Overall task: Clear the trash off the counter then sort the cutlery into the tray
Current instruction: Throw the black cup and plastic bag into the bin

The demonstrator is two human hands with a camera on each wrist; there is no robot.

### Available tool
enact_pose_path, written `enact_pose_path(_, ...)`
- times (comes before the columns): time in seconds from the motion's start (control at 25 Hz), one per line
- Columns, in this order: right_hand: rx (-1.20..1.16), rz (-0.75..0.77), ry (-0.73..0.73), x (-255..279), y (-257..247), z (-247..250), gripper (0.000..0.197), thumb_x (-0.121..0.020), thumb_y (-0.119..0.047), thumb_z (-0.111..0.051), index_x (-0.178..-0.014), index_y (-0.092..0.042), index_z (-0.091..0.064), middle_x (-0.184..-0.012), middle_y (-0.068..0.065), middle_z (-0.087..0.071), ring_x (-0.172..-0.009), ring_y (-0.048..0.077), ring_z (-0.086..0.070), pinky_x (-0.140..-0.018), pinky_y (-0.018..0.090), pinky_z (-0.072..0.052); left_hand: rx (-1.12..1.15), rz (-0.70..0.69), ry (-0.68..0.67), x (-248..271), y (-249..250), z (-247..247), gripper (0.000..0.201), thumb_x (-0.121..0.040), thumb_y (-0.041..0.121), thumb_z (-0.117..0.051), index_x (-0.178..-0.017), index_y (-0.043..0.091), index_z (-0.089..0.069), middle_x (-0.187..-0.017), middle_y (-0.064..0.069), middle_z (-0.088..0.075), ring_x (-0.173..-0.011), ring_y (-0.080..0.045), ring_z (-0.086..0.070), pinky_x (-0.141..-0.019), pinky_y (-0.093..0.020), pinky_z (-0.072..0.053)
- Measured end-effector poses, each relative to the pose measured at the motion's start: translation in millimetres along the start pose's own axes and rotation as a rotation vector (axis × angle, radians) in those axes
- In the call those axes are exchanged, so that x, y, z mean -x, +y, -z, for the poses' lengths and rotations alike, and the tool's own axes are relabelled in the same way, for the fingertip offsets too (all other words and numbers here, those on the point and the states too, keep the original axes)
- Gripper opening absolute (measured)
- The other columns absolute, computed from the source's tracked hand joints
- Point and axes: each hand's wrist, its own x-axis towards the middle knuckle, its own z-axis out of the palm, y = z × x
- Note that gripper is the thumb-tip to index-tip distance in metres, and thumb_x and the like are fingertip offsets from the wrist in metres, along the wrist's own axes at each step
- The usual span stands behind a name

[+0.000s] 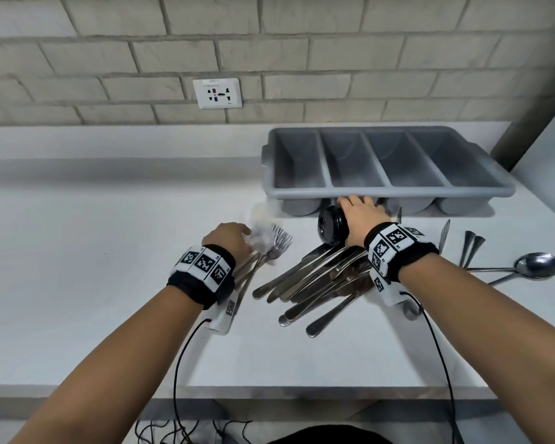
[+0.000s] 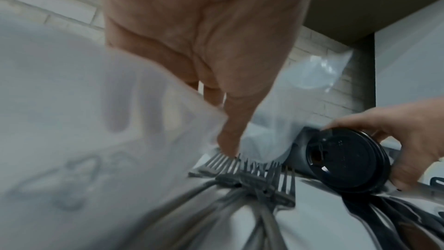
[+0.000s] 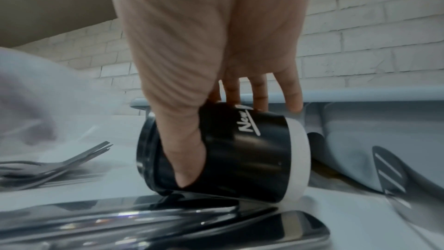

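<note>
Both hands on trash, cutlery not yet sorted.

R hand (image 3: pixel 216 64) wraps the paper cup (image 3: pixel 245 151), lying on its side by the tray (image 1: pixel 388 190) front wall, lid end pointing left; L hand (image 1: pixel 229 240) pinches clear plastic wrapper (image 2: pixel 72 121) over the forks (image 1: pixel 277 240), toward counter (image 1: pixel 109 251) back edge.

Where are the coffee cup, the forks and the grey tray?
coffee cup (image 3: pixel 242 157), right wrist view, black side wall.
forks (image 2: pixel 252 168), left wrist view, tines.
grey tray (image 1: pixel 394 191), head view, front rim.

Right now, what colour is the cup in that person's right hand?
Black, with a white base band and white lettering; the cup shows best in the right wrist view.
</note>
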Motion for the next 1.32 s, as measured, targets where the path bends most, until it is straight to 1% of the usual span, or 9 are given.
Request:
enact_pose_path(0.16,0.046,0.002,0.007,5,-1,3,0.082,-0.064,-0.022,-0.079,-0.133,-0.014,-0.037,-0.134,0.01,-0.039,-0.129,0.031,-0.036,-0.106,0.054,-0.035,0.103,-0.03,0.178,19,6,22,0.029,-0.088,0.018,-0.048,-0.111,0.02,-0.067,-0.118,-0.007,-0.067,-0.108,-0.03,-0.063,-0.088,-0.035,-0.049)
enact_pose_path(0.32,-0.175,-0.032,0.144,28,10,21,0.076,-0.065,-0.026,-0.075,-0.129,-0.011,-0.037,-0.128,0.011,-0.049,-0.121,0.032,-0.046,-0.098,0.049,-0.044,0.327,-0.138,0.266,39,24,43,0.028,-0.089,0.024,-0.053,-0.112,0.019,-0.069,-0.111,-0.008,-0.07,-0.098,-0.028,-0.064,-0.078,-0.03,-0.048)
enact_pose_path(0.56,-0.622,-0.121,0.387,98,66,34,0.072,-0.068,-0.035,-0.07,-0.129,-0.012,-0.04,-0.121,0.012,-0.055,-0.11,0.027,-0.056,-0.094,0.037,-0.049,0.685,-0.493,0.123,76,109,49,0.006,-0.087,0.019,-0.061,-0.09,0.017,-0.065,-0.081,0.0,-0.06,-0.073,-0.009,-0.052,-0.057,-0.002,-0.038)
enact_pose_path(0.68,-0.769,-0.253,0.562,150,109,21,0.064,-0.069,-0.033,-0.069,-0.123,-0.013,-0.043,-0.11,0.0,-0.056,-0.101,0.016,-0.056,-0.084,0.028,-0.046,0.774,-0.601,0.079,95,166,37,0.027,-0.078,0.032,-0.065,-0.093,0.01,-0.07,-0.084,0.001,-0.066,-0.081,-0.01,-0.057,-0.064,-0.009,-0.042)
enact_pose_path(0.88,-0.937,-0.549,0.743,251,185,-29,0.065,-0.077,-0.024,-0.068,-0.127,-0.003,-0.032,-0.106,-0.002,-0.05,-0.096,0.012,-0.049,-0.072,0.007,-0.038,0.929,-0.721,-0.138,149,264,-12,0.042,-0.069,0.028,-0.064,-0.105,0.009,-0.066,-0.098,0.0,-0.065,-0.089,-0.008,-0.06,-0.081,-0.019,-0.047)
enact_pose_path(1.0,-1.018,-0.719,0.792,316,228,-80,0.071,-0.072,-0.031,-0.065,-0.129,-0.004,-0.031,-0.109,-0.003,-0.051,-0.099,0.013,-0.051,-0.079,0.015,-0.039,0.981,-0.731,-0.405,189,317,-63,0.029,-0.079,0.005,-0.06,-0.107,0.007,-0.06,-0.084,0.0,-0.056,-0.065,0.001,-0.057,-0.062,-0.002,-0.045)
enact_pose_path(1.12,-1.091,-0.845,0.806,373,255,-137,0.068,-0.075,-0.025,-0.066,-0.131,-0.005,-0.034,-0.108,-0.001,-0.055,-0.098,0.014,-0.055,-0.069,0.004,-0.041,0.905,-0.685,-0.547,221,356,-130,0.035,-0.081,-0.011,-0.059,-0.093,0.022,-0.059,-0.084,0.005,-0.059,-0.069,0.008,-0.061,-0.067,-0.008,-0.052)
enact_pose_path(1.24,-1.185,-0.993,0.832,405,264,-185,0.074,-0.072,-0.028,-0.06,-0.136,-0.003,-0.033,-0.112,0.002,-0.054,-0.101,0.013,-0.052,-0.074,0.006,-0.039,0.753,-0.631,-0.635,238,376,-191,0.035,-0.08,-0.011,-0.06,-0.112,0.003,-0.063,-0.098,-0.004,-0.061,-0.093,-0.018,-0.059,-0.092,-0.04,-0.052)
enact_pose_path(1.32,-1.261,-1.107,0.799,429,275,-228,0.076,-0.071,-0.029,-0.056,-0.137,0.0,-0.031,-0.121,0.014,-0.056,-0.106,0.015,-0.05,-0.084,0.015,-0.036,0.691,-0.568,-0.73,253,397,-236,0.035,-0.081,-0.012,-0.058,-0.115,-0.003,-0.061,-0.1,-0.008,-0.061,-0.095,-0.02,-0.057,-0.097,-0.047,-0.05)
